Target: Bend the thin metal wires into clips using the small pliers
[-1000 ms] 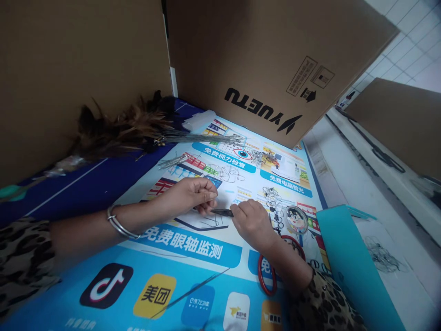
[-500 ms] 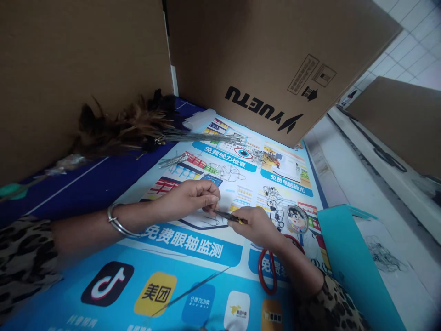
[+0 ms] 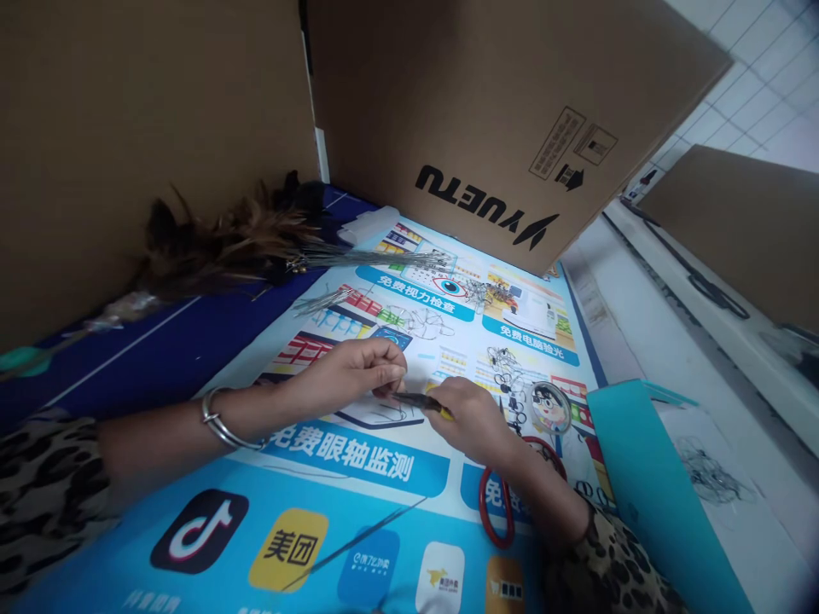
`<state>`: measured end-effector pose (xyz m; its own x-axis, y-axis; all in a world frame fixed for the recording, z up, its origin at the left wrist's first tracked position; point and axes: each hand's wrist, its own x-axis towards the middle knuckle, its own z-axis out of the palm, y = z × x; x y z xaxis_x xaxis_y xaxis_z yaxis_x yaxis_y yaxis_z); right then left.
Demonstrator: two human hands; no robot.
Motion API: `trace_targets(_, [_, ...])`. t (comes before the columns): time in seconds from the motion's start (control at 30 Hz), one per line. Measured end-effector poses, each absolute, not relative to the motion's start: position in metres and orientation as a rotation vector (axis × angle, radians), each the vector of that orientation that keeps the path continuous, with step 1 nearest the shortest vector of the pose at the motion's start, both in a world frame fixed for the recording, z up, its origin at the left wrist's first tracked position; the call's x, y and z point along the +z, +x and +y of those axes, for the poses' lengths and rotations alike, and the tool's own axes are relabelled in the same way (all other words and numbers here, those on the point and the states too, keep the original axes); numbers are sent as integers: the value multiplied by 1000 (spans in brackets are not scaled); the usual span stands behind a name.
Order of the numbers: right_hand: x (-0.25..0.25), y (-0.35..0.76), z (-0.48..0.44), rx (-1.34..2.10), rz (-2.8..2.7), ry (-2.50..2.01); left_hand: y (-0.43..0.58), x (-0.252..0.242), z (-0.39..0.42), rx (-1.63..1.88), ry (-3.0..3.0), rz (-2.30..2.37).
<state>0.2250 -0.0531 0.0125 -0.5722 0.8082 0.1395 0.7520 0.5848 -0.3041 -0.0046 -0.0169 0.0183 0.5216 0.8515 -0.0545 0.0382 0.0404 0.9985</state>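
My right hand (image 3: 472, 419) is closed around a pair of pliers (image 3: 419, 401) with yellow on the handles. Their dark jaws point left and meet the fingertips of my left hand (image 3: 377, 368). That left hand is pinched closed; what it holds is too small to make out, perhaps hidden by the fingers. Under my right forearm lie red-handled scissors (image 3: 497, 512), partly covered. Just beyond the right hand are a scatter of small black wire rings (image 3: 512, 388) and a round clear-rimmed dish (image 3: 551, 407). Long thin dark wires (image 3: 358, 540) lie on the printed sheet nearer me.
A bundle of straight wires (image 3: 377, 256) lies at the back beside brown feathers (image 3: 230, 234). Large cardboard boxes (image 3: 486, 102) wall off the rear and left. At the right stands a teal box (image 3: 659, 495) with tangled wire (image 3: 713, 469) inside.
The pliers have turned slightly, showing more of their jaws' width at the left fingertips. My right hand has shifted a little; the left hand stays pinched. The view has moved slightly.
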Motion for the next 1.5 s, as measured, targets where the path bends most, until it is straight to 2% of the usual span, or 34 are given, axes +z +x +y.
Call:
trace_targets(0.17, [6,226,-55,-174,-2579,-1158,-6,10,-15,781,1370,799])
trace_targets(0.37, [9,226,-57,-545,-2588,-1055,-4,5,-14,759,1227,815])
trace_targets(1.5, [7,229,-53,-545,-2577,-998,-2,11,-18,774,1174,859])
